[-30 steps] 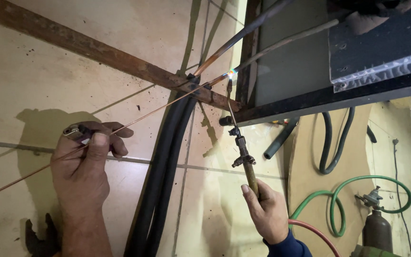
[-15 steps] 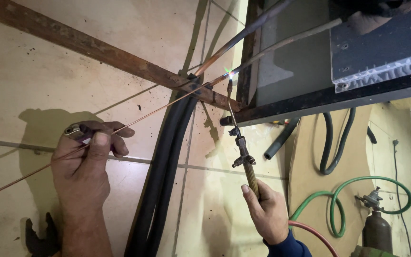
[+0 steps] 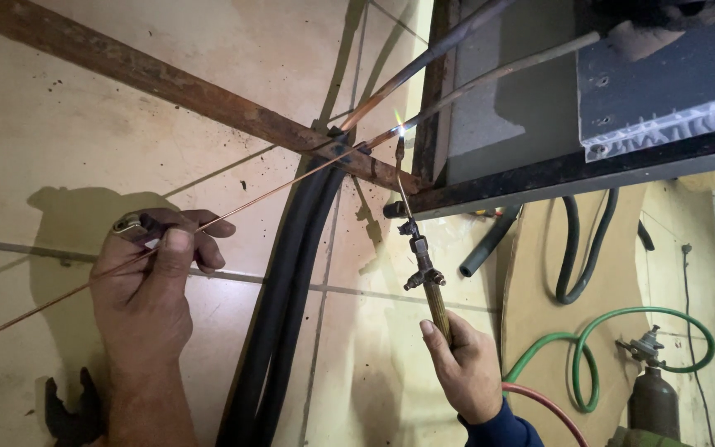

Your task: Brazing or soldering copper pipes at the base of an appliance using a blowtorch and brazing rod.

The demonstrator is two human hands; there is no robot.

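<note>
My left hand (image 3: 155, 285) pinches a long thin copper-coloured filler rod (image 3: 266, 193) that runs up and right to a joint on a copper pipe (image 3: 391, 136). My right hand (image 3: 465, 368) grips the brass handle of a gas torch (image 3: 424, 277). The torch's thin nozzle points up, and a small bright flame (image 3: 400, 124) burns at the pipe, right where the rod's tip meets it. A second, darker pipe (image 3: 424, 62) runs parallel just above.
A rusty metal bar (image 3: 159, 79) crosses the tiled wall diagonally. Thick black insulated hoses (image 3: 291, 290) hang between my hands. A dark metal unit (image 3: 556, 99) sits upper right. Green hose (image 3: 589, 348), red hose (image 3: 548, 406) and a small gas cylinder (image 3: 654, 397) lie lower right.
The torch tip and flame stay at the pipe joint, shifting only slightly. My left hand keeps the rod against the joint. Both hands hold nearly still.
</note>
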